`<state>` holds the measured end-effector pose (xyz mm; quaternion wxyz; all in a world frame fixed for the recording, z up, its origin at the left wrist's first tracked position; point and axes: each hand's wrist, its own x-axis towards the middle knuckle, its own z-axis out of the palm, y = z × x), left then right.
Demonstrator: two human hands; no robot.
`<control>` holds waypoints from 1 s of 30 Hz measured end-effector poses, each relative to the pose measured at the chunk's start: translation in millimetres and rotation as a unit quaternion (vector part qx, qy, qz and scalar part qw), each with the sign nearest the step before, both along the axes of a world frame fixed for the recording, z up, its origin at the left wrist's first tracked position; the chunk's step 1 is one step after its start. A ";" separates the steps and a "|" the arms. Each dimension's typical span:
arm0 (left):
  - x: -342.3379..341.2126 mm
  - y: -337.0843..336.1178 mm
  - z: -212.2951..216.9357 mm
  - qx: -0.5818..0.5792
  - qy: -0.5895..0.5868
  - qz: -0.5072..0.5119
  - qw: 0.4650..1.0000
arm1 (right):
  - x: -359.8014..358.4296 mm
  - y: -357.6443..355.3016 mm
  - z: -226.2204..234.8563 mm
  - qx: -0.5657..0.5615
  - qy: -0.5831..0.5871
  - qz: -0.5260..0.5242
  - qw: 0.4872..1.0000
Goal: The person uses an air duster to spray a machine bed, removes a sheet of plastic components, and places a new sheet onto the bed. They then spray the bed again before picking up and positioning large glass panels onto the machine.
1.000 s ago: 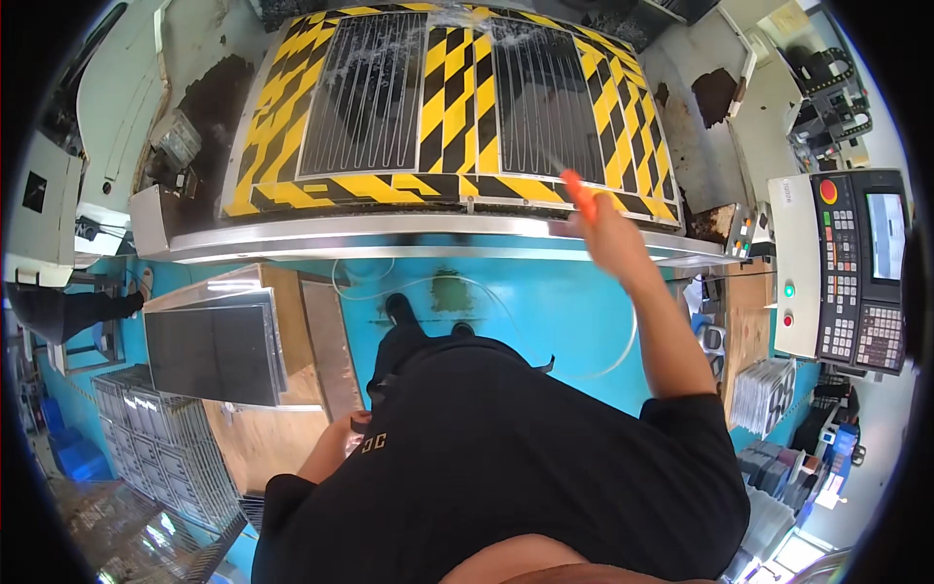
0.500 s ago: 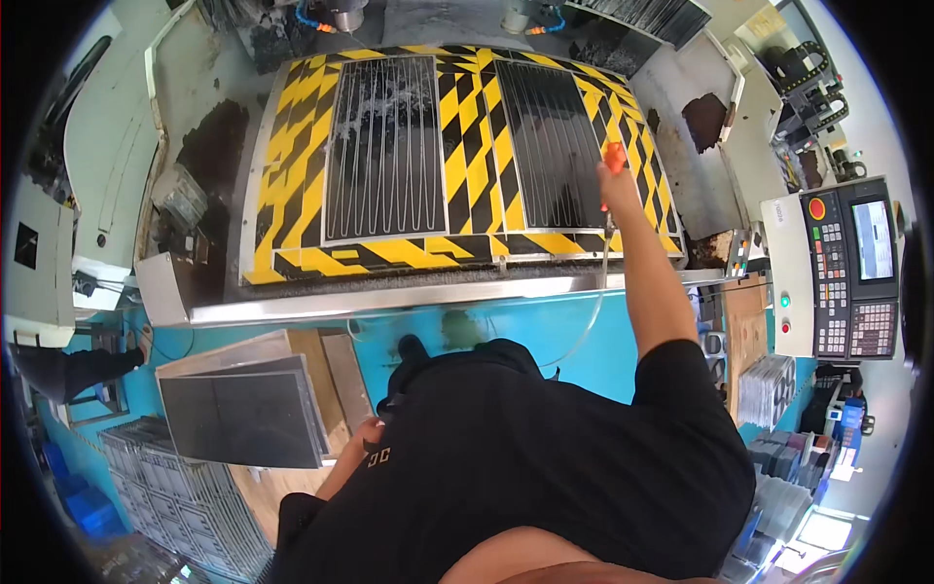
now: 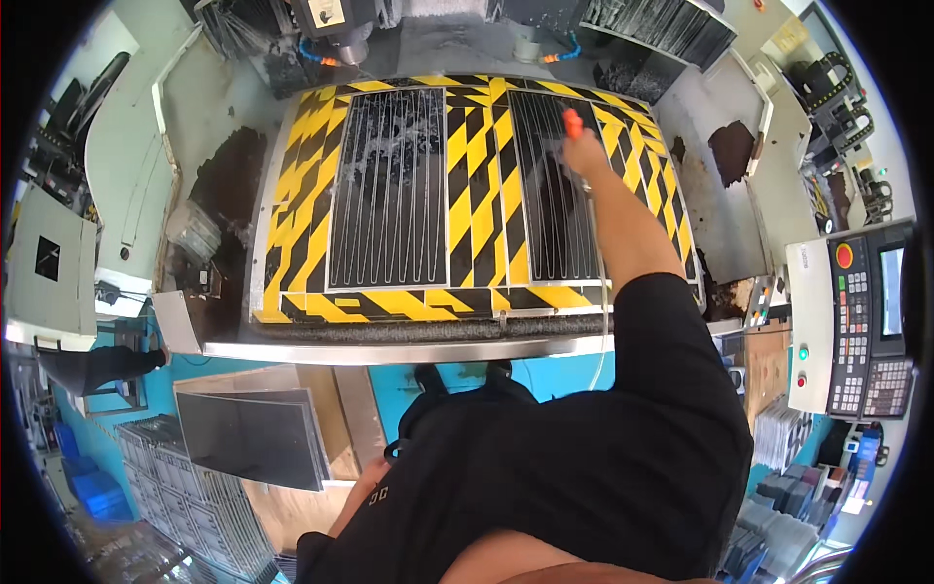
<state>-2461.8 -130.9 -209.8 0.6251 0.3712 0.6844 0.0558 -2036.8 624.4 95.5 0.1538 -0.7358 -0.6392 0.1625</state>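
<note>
My right hand (image 3: 585, 155) is closed round an orange air gun (image 3: 573, 123), which it holds over the right-hand grooved black plate (image 3: 545, 209). From the gun a clear hose (image 3: 604, 326) hangs down past the machine's front edge. A second grooved black plate (image 3: 394, 209) lies to the left, its upper part spotted with whitish wet marks. Both plates lie flat on a bed (image 3: 474, 209) covered in yellow and black striped tape. Down beside my waist is my left hand (image 3: 372, 477), away from the plates; its fingers are too unclear to read.
A metal rail (image 3: 438, 350) runs along the machine's front. Two spindle heads with blue coolant hoses (image 3: 313, 51) hang at the back. The control panel (image 3: 856, 321) stands at right. At lower left, dark panels (image 3: 248, 438) lie on a wooden surface; another person's arm (image 3: 107, 368) shows beyond.
My right hand has moved the air gun from the right plate's right edge to over its far part. My view has tipped, so the machine sits lower and shows more of its back.
</note>
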 end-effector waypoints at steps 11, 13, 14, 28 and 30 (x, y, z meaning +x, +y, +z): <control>2.2 84.0 4.9 0.076 -0.025 -0.080 0.994 | 94.1 -295.8 67.2 -0.093 -0.129 0.085 0.984; 6.0 119.3 20.0 0.030 -0.020 -0.063 0.997 | 69.7 -358.2 91.3 -0.100 -0.155 0.137 0.973; 2.5 130.5 21.1 0.026 -0.019 -0.068 0.997 | 48.0 -379.5 110.7 -0.129 -0.170 0.170 0.962; -2.6 138.0 59.5 -0.036 -0.056 0.050 0.997 | -127.8 -373.4 89.2 -0.104 -0.080 0.407 0.904; -2.5 124.1 55.4 -0.030 -0.055 0.060 0.996 | -164.8 -357.3 88.0 -0.109 -0.068 0.419 0.899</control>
